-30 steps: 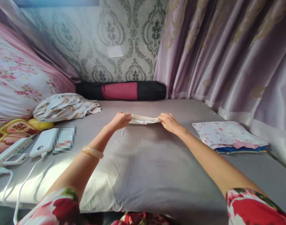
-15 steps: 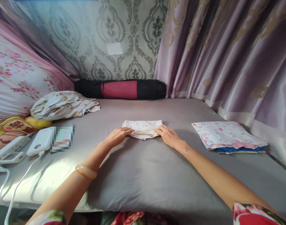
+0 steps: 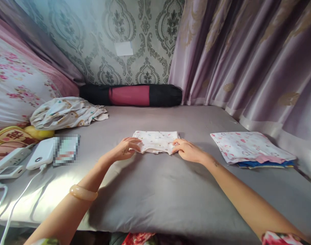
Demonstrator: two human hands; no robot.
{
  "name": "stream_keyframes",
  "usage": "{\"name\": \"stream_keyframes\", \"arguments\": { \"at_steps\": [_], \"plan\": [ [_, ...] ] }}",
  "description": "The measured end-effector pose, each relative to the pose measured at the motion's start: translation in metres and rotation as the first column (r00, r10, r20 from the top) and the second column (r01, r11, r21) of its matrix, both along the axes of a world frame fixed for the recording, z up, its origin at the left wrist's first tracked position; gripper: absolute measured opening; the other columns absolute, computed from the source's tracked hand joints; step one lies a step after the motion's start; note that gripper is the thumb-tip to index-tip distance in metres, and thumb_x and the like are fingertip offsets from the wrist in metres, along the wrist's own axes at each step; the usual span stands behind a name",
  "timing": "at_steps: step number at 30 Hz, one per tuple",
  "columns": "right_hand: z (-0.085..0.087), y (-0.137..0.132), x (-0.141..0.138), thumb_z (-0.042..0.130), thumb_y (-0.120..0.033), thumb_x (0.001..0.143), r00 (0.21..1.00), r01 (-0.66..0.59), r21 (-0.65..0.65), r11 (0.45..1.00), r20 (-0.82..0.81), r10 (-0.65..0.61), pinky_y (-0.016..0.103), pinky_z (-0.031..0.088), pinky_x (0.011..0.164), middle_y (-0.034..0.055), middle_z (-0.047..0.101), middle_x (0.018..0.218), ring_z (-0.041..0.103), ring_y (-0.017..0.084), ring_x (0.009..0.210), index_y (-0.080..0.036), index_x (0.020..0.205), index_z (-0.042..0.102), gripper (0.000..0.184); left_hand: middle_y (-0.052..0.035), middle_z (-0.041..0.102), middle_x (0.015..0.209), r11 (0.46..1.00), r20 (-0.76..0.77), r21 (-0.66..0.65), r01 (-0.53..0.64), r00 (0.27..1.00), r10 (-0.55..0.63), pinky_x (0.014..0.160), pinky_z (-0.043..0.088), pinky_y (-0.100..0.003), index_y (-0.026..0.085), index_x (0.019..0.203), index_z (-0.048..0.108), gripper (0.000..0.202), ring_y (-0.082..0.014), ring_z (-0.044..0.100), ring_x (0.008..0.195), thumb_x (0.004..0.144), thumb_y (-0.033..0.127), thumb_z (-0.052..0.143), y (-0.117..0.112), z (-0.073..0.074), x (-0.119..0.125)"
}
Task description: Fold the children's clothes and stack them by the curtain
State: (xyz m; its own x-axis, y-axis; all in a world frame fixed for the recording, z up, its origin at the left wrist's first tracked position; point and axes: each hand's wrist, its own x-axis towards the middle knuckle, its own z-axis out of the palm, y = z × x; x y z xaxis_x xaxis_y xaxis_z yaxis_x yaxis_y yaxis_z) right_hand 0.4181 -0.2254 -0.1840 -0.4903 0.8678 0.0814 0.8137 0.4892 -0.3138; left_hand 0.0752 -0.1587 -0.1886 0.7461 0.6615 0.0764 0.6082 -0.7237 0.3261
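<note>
A small white garment with a fine coloured print lies folded on the grey bedsheet in front of me; its near edge dips inward between two corners. My left hand has its fingers closed on the left near corner. At the right near corner, my right hand pinches the cloth between thumb and fingers. Part of each corner is hidden under the fingers.
A stack of folded printed cloths lies at the right. Crumpled printed cloth is at the left, near a power bank and a power strip. A black and red roll bag rests along the wall.
The garment's near edge has gone from bunched and bulging toward me to flatter, with two distinct corners. Both hands have shifted slightly outward and now grip those corners.
</note>
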Motion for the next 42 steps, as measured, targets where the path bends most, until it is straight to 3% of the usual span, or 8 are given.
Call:
{"name": "stream_keyframes", "arguments": {
  "at_steps": [3,6,12,17,26,30,37,42],
  "plan": [
    [0.004,0.015,-0.011,0.043,0.000,0.077,0.996,0.065,0.050,0.997,-0.065,-0.062,0.033,0.042,0.095,0.0042,0.066,0.109,0.060,0.019,0.102,-0.022,0.078,0.075,0.038,-0.0054,0.064,0.127,0.996,0.122,-0.045,-0.074,0.989,0.079,0.100,0.045,-0.036,0.021,0.087,0.073,0.032,-0.0214,0.062,0.110,0.077,0.011,0.044,0.005,0.006,0.017],
    [0.000,0.038,-0.038,0.039,-0.001,0.082,0.982,0.165,0.140,0.976,-0.121,-0.148,0.031,0.041,0.097,0.0055,0.066,0.115,0.058,0.019,0.109,-0.020,0.104,0.071,0.042,-0.0073,0.068,0.115,0.987,0.193,0.021,-0.162,0.969,0.155,0.095,0.049,-0.037,0.020,0.111,0.065,0.036,-0.0201,0.065,0.101,0.085,0.017,0.041,0.018,0.000,0.050],
    [-0.028,0.060,-0.085,0.030,-0.012,0.095,0.971,0.236,0.176,0.956,-0.004,-0.239,0.039,0.025,0.114,0.0131,0.046,0.146,0.036,0.022,0.138,-0.009,0.140,0.046,0.048,-0.0150,0.040,0.150,0.979,-0.059,0.144,-0.145,0.986,0.155,0.117,0.020,-0.052,0.015,0.141,0.040,0.053,-0.0292,0.026,0.144,0.094,0.040,0.041,0.025,-0.023,0.091],
    [-0.045,0.051,-0.085,0.025,-0.024,0.099,0.972,0.229,0.128,0.965,0.025,-0.234,0.042,0.018,0.117,0.0103,0.038,0.152,0.027,0.024,0.143,-0.009,0.147,0.037,0.052,-0.0162,0.030,0.156,0.988,-0.126,0.112,-0.103,0.985,0.117,0.118,0.017,-0.048,0.011,0.149,0.026,0.063,-0.0280,0.021,0.146,0.099,0.048,0.023,0.013,-0.030,0.083],
    [-0.042,0.048,-0.082,0.022,-0.037,0.100,0.946,0.308,0.063,0.949,0.089,-0.312,0.048,0.015,0.117,0.0088,0.029,0.157,0.021,0.027,0.145,-0.013,0.151,0.030,0.057,-0.0162,0.026,0.158,0.995,-0.140,0.083,-0.061,0.988,0.072,0.116,0.016,-0.051,0.015,0.152,0.023,0.081,-0.0326,0.020,0.146,0.091,0.069,0.025,0.019,-0.031,0.072],
    [-0.040,0.045,-0.078,0.022,-0.037,0.100,0.915,0.378,0.059,0.924,0.125,-0.383,0.047,0.015,0.117,0.0133,0.028,0.157,0.023,0.027,0.144,-0.010,0.150,0.032,0.058,-0.0189,0.032,0.154,0.979,-0.118,0.145,-0.141,0.980,0.158,0.114,0.020,-0.053,0.016,0.148,0.031,0.080,-0.0347,0.026,0.143,0.089,0.070,0.030,0.020,-0.036,0.069],
    [-0.041,0.041,-0.062,0.022,-0.040,0.099,0.869,0.456,0.084,0.886,0.173,-0.464,0.045,0.012,0.118,0.0153,0.030,0.155,0.024,0.026,0.144,-0.004,0.149,0.032,0.062,-0.0183,0.043,0.147,0.929,-0.108,0.222,-0.297,0.939,0.326,0.115,0.024,-0.045,0.009,0.139,0.042,0.064,-0.0295,0.034,0.139,0.098,0.053,0.018,0.020,-0.039,0.072],
    [-0.043,0.038,-0.042,0.020,-0.042,0.099,0.869,0.447,0.093,0.890,0.193,-0.457,0.044,0.013,0.119,0.0135,0.026,0.157,0.020,0.026,0.146,-0.004,0.149,0.033,0.064,-0.0144,0.038,0.152,0.916,-0.159,0.201,-0.346,0.912,0.379,0.114,0.025,-0.049,0.013,0.142,0.042,0.062,-0.0290,0.028,0.143,0.098,0.051,0.018,0.025,-0.037,0.053]
  ]
}}
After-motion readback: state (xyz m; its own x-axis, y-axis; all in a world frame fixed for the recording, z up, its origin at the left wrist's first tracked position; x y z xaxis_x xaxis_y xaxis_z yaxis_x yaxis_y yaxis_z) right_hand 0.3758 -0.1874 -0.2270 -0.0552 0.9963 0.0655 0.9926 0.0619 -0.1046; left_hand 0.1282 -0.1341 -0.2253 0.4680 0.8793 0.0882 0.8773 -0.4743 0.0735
